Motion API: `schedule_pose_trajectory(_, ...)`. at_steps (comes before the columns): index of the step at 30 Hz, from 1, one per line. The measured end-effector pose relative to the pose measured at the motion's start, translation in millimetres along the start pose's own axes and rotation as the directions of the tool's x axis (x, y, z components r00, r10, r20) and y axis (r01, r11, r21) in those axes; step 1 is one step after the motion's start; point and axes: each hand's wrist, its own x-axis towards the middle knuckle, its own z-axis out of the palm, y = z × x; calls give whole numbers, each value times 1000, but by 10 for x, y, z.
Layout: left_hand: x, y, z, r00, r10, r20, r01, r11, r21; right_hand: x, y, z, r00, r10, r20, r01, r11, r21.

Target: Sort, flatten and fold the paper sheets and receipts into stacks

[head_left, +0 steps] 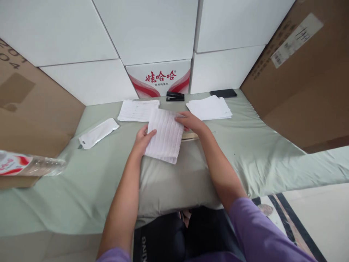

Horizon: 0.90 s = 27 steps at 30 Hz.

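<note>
A: Head view first. What do the hands have?

B: Both are on one small sheaf of lined paper sheets (165,135), held just above the pale green cloth-covered table (245,153). The left hand (142,141) grips its left edge, thumb lying across the top of the paper and the other fingers underneath. The right hand (191,122) pinches the upper right corner, fingers curled over the edge.

A: Is the sheaf flat?

B: Roughly. It is tilted a little, with the near corner hanging toward the person. It looks like several sheets stacked, since the near edge shows layers.

A: What lies under or beside it?

B: Just beneath the right hand a thin strip of something tan (190,136) peeks out; I cannot tell what it is. Behind the sheaf, one flat stack of printed pages (136,110) lies to the left and a looser, fanned stack of white pages (209,107) to the right, both apart from the hands.

A: And farther back?

B: A black stapler (175,96) sits between the two stacks against a red-and-white printed carton (160,78). A dark phone (223,93) lies flat to its right. White boxes (152,29) are stacked behind, with brown cardboard boxes (300,83) on both sides.

A: Anything on the left?

B: A clear plastic sleeve (98,133) lies on the cloth, well away from the left hand, and a plastic water bottle (29,164) lies on its side at the frame's left edge.
</note>
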Motion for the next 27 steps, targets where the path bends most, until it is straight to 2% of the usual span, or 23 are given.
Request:
schedule_pose_trajectory(2,-15,-3,-14,991,-42,129,33,997,68,22,50,-104,987,16,-161,-2,996,88)
schedule_pose_trajectory(4,-17,-11,-20,979,-85,185,61,990,130,43,117,-208,960,35,-279,9,988,152)
schedule_pose_trajectory(7,-9,-23,3,976,-103,193,74,986,150,69,217,-307,925,44,-377,39,977,210)
schedule_pose_trajectory(9,-5,-30,40,984,-62,168,43,992,118,81,262,-315,911,52,-409,74,955,287)
schedule_pose_trajectory(11,0,-41,83,994,-6,109,-4,996,87,87,281,-282,927,73,-368,78,922,380)
schedule_pose_trajectory(12,3,-48,104,997,18,72,-23,997,74,87,283,-255,949,81,-304,53,912,408)
schedule_pose_trajectory(15,11,-67,151,998,52,-21,-52,998,21,79,265,-159,995,84,-46,-60,925,375)
schedule_pose_trajectory(17,8,-71,168,998,40,-39,-40,999,-15,75,241,-115,996,87,31,-92,938,334)
schedule_pose_trajectory(19,-4,-66,177,1000,8,-17,-9,999,-44,75,212,-129,995,95,-14,-86,948,306)
schedule_pose_trajectory(21,-19,-58,180,999,-27,21,28,997,-66,71,182,-229,982,99,-159,-54,961,270)
schedule_pose_trajectory(23,-32,-54,179,997,-53,54,57,996,-74,54,162,-423,920,68,-385,18,976,216)
schedule_pose_trajectory(25,-37,-54,178,995,-73,73,77,995,-62,22,172,-680,795,-32,-606,113,989,96)
schedule_pose_trajectory(27,-37,-55,178,992,-88,90,92,995,-41,-16,228,-935,671,-175,-721,124,985,-124)
